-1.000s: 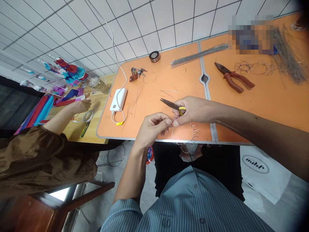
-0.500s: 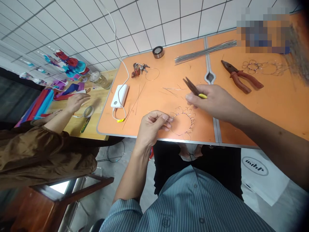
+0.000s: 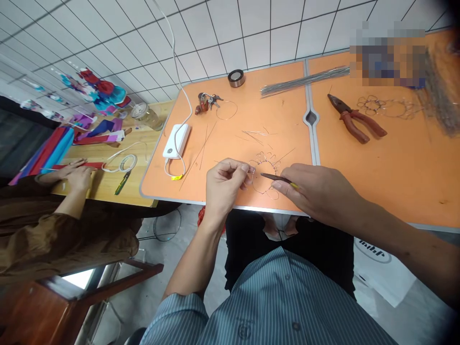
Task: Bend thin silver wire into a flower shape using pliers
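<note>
My left hand [image 3: 227,184] pinches the left side of a wire ring [image 3: 276,167] with small wire loops round its edge, just above the front edge of the orange table [image 3: 230,148]. In my right hand [image 3: 311,187] is a pair of small pliers [image 3: 275,177] with dark jaws and a yellow handle, most of the handle hidden by the palm. The jaws point left into the ring, close to my left fingertips. Whether they touch wire I cannot tell. Loose cut wires [image 3: 253,135] lie beyond the ring.
Larger red-handled pliers [image 3: 354,119] lie at right, near a bundle of straight wires [image 3: 305,81]. A tape roll [image 3: 236,77], keys [image 3: 207,101] and a white power bank [image 3: 176,141] with a cable are behind and left. At the wooden table, a co-worker's hands [image 3: 77,176] handle red ribbon.
My right hand has come down and left, bringing the pliers from above the ring to inside it. The co-worker's hands have moved left and toward the near edge.
</note>
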Action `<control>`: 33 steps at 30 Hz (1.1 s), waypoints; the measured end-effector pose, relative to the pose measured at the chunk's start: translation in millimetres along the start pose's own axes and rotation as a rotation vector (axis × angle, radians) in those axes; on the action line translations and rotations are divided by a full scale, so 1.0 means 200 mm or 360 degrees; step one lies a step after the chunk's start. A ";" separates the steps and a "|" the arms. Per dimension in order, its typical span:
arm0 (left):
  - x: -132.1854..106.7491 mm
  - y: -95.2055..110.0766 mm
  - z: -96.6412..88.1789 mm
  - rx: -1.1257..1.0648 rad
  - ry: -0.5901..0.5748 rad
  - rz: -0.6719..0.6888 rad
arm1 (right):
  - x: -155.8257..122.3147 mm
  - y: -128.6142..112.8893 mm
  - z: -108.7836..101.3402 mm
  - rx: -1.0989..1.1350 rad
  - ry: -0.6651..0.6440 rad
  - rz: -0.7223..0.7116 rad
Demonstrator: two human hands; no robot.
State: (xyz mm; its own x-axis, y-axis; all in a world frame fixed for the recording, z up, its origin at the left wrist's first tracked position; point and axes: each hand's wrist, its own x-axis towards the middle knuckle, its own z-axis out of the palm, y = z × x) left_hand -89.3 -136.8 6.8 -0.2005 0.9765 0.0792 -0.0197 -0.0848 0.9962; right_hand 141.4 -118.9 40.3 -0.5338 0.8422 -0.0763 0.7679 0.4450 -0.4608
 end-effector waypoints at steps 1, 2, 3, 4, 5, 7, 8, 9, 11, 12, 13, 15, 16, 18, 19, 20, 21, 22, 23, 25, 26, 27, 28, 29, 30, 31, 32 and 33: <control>-0.01 0.01 0.00 0.0015 0.0004 0.0018 | 0.01 0.00 0.00 -0.0042 -0.0001 -0.0011; -0.01 0.02 0.01 0.0029 0.0001 0.0032 | 0.01 -0.01 0.01 -0.0092 0.0006 -0.0022; -0.02 0.02 0.01 0.0038 -0.0001 0.0047 | 0.02 -0.02 0.01 -0.0153 0.0022 -0.0033; -0.02 0.03 0.01 0.0046 -0.0005 0.0063 | 0.02 -0.02 0.01 -0.0222 0.0050 -0.0044; -0.02 0.03 0.00 0.0051 -0.0008 0.0078 | 0.02 -0.03 0.02 -0.0292 0.0087 -0.0062; -0.03 0.04 0.00 0.0060 -0.0015 0.0104 | 0.02 -0.03 0.03 -0.0413 0.0184 -0.0112; -0.03 0.03 -0.01 0.0067 -0.0021 0.0114 | 0.02 -0.03 0.04 -0.0455 0.0232 -0.0145; -0.03 0.03 -0.01 0.0073 -0.0026 0.0122 | 0.02 -0.03 0.05 -0.0486 0.0280 -0.0182; -0.04 0.03 -0.02 0.0082 -0.0035 0.0142 | 0.02 -0.02 0.07 -0.0532 0.0382 -0.0251; -0.04 0.03 -0.02 0.0082 -0.0036 0.0153 | 0.02 -0.01 0.08 -0.0547 0.0431 -0.0287; -0.04 0.03 -0.03 0.0081 -0.0037 0.0162 | 0.02 -0.01 0.09 -0.0560 0.0478 -0.0324; -0.05 0.03 -0.03 0.0073 -0.0039 0.0175 | 0.02 0.00 0.10 -0.0589 0.0562 -0.0401; -0.05 0.03 -0.03 0.0070 -0.0039 0.0179 | 0.02 0.00 0.11 -0.0607 0.0600 -0.0437; -0.05 0.03 -0.03 0.0061 -0.0032 0.0184 | 0.02 0.01 0.12 -0.0645 0.0661 -0.0494; -0.05 0.03 -0.03 0.0053 -0.0028 0.0188 | 0.02 0.01 0.12 -0.0660 0.0687 -0.0514; -0.06 0.03 -0.03 0.0044 -0.0027 0.0191 | 0.02 0.01 0.12 -0.0673 0.0711 -0.0530; -0.06 0.03 -0.03 0.0032 -0.0028 0.0196 | 0.02 0.01 0.12 -0.0682 0.0733 -0.0544; -0.06 0.04 -0.03 0.0020 -0.0031 0.0199 | 0.02 0.01 0.12 -0.0692 0.0750 -0.0558; -0.06 0.04 -0.03 0.0012 -0.0035 0.0202 | 0.02 0.01 0.11 -0.0702 0.0767 -0.0571; -0.07 0.04 -0.03 0.0011 -0.0038 0.0203 | 0.02 0.01 0.11 -0.0727 0.0802 -0.0602; -0.07 0.04 -0.03 0.0016 -0.0036 0.0203 | 0.02 0.01 0.11 -0.0739 0.0820 -0.0618; -0.07 0.04 -0.03 0.0021 -0.0034 0.0205 | 0.02 0.01 0.11 -0.0750 0.0841 -0.0634; -0.08 0.05 -0.03 0.0024 -0.0032 0.0207 | 0.01 0.01 0.11 -0.0759 0.0856 -0.0648; -0.08 0.05 -0.03 0.0022 -0.0030 0.0212 | 0.01 0.00 0.11 -0.0766 0.0870 -0.0657; -0.08 0.05 -0.03 0.0016 -0.0030 0.0218 | 0.01 0.00 0.11 -0.0770 0.0879 -0.0663; -0.08 0.05 -0.03 0.0009 -0.0030 0.0224 | 0.01 0.00 0.11 -0.0772 0.0886 -0.0666; -0.09 0.06 -0.03 0.0007 -0.0031 0.0231 | 0.01 0.00 0.11 -0.0772 0.0890 -0.0668; -0.09 0.06 -0.02 0.0009 -0.0030 0.0238 | 0.01 0.00 0.11 -0.0769 0.0891 -0.0667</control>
State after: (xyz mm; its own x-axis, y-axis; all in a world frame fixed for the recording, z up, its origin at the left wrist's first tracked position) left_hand -90.9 -155.8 17.2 -0.1824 0.9566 0.2272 0.0143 -0.2284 0.9735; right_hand 133.1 -123.2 21.0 -0.6514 0.5486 0.5241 0.6807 0.7277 0.0844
